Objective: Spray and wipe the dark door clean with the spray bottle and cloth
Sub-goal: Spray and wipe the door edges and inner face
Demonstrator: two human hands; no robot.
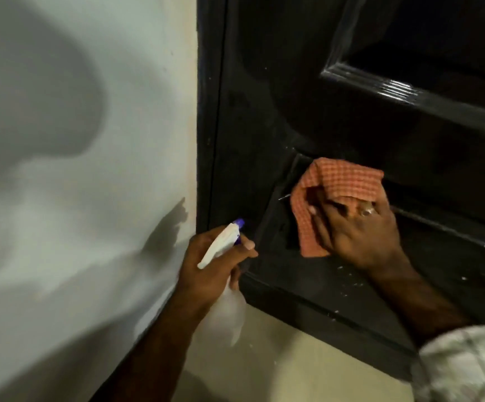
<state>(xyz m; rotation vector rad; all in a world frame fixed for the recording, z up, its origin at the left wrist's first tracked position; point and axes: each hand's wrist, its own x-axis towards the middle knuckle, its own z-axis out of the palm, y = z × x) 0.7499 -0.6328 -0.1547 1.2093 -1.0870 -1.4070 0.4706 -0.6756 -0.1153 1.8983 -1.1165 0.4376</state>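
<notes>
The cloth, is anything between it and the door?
Nothing visible. The right hand presses the orange checked cloth against the dark door at a recessed lower panel. The left hand holds the spray bottle off to the side.

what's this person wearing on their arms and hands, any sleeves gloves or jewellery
No gloves on either hand. The right hand wears a ring on one finger, and a pale, faintly patterned sleeve covers the upper right arm. The left hand shows no ring, and its forearm is bare.
</notes>
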